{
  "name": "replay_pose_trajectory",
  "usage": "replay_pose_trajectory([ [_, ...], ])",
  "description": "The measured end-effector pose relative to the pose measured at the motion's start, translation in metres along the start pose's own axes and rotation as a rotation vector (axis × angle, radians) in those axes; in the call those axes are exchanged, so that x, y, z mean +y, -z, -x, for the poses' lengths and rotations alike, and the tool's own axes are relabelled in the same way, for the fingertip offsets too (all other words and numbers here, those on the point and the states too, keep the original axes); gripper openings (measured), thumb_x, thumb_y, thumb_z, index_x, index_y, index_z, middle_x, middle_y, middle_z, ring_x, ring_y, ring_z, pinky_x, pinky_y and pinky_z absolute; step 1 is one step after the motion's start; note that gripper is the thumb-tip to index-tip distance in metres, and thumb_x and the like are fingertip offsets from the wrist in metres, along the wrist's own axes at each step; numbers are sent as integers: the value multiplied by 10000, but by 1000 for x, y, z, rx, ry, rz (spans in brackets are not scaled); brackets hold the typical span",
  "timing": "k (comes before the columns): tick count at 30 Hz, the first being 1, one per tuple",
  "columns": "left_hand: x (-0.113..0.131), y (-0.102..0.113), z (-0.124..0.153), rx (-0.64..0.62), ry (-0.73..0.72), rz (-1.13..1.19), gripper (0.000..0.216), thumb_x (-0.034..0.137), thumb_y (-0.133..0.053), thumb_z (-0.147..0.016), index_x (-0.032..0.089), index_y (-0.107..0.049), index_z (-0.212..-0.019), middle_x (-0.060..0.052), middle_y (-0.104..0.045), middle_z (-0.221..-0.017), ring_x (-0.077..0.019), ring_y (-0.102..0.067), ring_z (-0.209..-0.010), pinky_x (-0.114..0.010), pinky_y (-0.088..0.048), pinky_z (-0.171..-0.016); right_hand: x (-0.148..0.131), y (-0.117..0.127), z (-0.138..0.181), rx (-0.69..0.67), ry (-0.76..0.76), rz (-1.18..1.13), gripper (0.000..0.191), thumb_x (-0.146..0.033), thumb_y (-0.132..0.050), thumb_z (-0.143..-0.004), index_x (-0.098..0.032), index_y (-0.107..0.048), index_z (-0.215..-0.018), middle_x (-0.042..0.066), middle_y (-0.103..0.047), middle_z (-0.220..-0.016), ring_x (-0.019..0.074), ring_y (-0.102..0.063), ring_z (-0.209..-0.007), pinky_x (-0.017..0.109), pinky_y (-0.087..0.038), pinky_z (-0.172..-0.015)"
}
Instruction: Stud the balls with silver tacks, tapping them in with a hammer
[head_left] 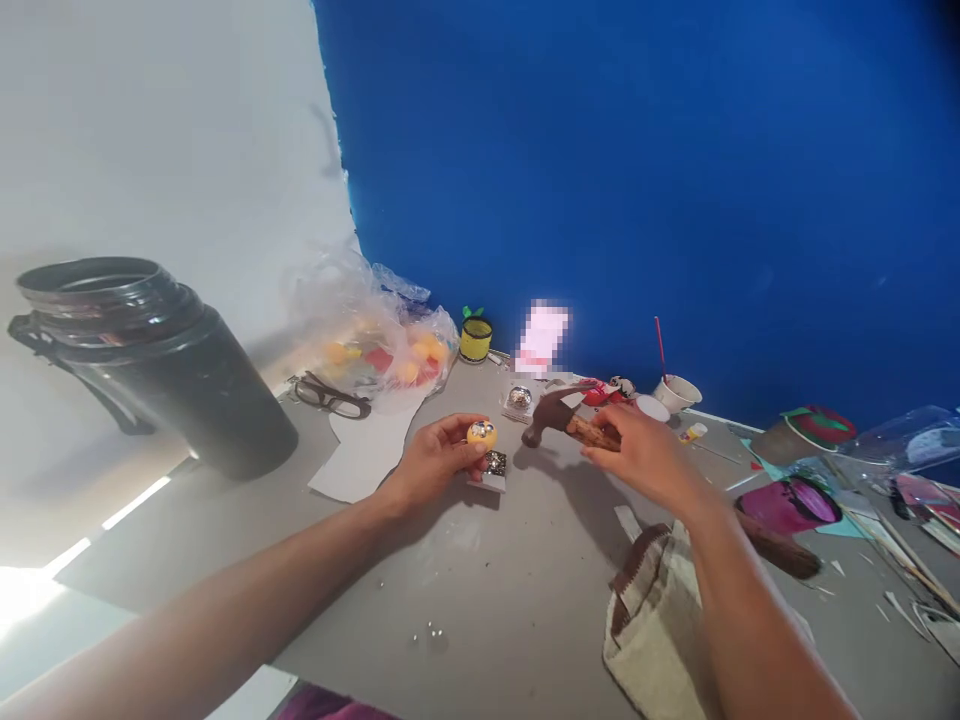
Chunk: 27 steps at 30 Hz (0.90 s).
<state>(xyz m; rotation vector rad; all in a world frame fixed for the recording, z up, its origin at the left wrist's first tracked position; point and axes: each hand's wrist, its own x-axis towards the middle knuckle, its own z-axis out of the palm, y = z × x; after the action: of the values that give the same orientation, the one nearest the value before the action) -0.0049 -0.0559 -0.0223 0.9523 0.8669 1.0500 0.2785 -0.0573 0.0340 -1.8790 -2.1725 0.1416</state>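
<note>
My left hand (435, 458) pinches a small yellow ball (482, 433) between thumb and fingers, just above a small white pad carrying dark glittery bits (494, 466). My right hand (639, 455) grips the wooden handle of a hammer (559, 417), close to its dark brown head, which hangs a little above the grey table (517, 590). The hammer head points left, toward the ball. A small clear box holding a silvery bead (518, 399) lies just behind.
A big dark jar (161, 360) stands at left. Scissors (330, 396), white paper (367, 450) and a plastic bag of coloured pieces (382, 345) lie beyond. A yellow cup (475, 339), white cup with red stick (677, 391), cloth (656, 620) and craft scraps (840, 490) crowd the right.
</note>
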Motion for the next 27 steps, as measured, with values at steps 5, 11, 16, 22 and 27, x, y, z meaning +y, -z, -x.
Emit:
replay_pose_trajectory([
  [5,-2,2,-3,20,11,9,495,339,-890,-703,122,-714,-1111,-32,-702,-783,-146,-641,-642,-306,-533,-640,-26,-6,13,226,136,-180,236,-348,-646,-882,-262,-655,-1102,32,-748,-926,208,-665,-764,300,-448,-661],
  [11,5,-1,4,-13,0,-80,455,332,-859,-744,122,-736,-1128,-51,-743,-791,-148,-655,-628,-330,-547,-703,-37,-26,12,309,297,3,136,-255,-632,-930,-237,-711,-1040,74,-775,-963,250,-699,-858,325,-472,-692],
  [16,4,2,1,21,-30,-101,395,316,-847,-741,131,-751,-1076,-32,-725,-770,-145,-642,-608,-324,-528,-685,-38,-21,15,394,340,-66,152,-268,-627,-944,-245,-722,-1060,62,-778,-958,222,-706,-831,307,-501,-711],
  [22,0,4,-1,20,-21,-168,420,288,-842,-734,149,-743,-1117,-18,-727,-744,-147,-641,-610,-322,-535,-689,-41,-17,17,435,365,-129,148,-252,-651,-931,-246,-737,-1052,58,-765,-891,214,-699,-782,305,-512,-694],
  [27,3,1,1,46,-36,-168,427,285,-831,-725,141,-735,-1116,-14,-724,-752,-145,-639,-627,-317,-539,-700,-36,-14,17,456,404,-182,142,-268,-653,-937,-242,-738,-1048,55,-757,-886,212,-700,-797,315,-529,-724],
])
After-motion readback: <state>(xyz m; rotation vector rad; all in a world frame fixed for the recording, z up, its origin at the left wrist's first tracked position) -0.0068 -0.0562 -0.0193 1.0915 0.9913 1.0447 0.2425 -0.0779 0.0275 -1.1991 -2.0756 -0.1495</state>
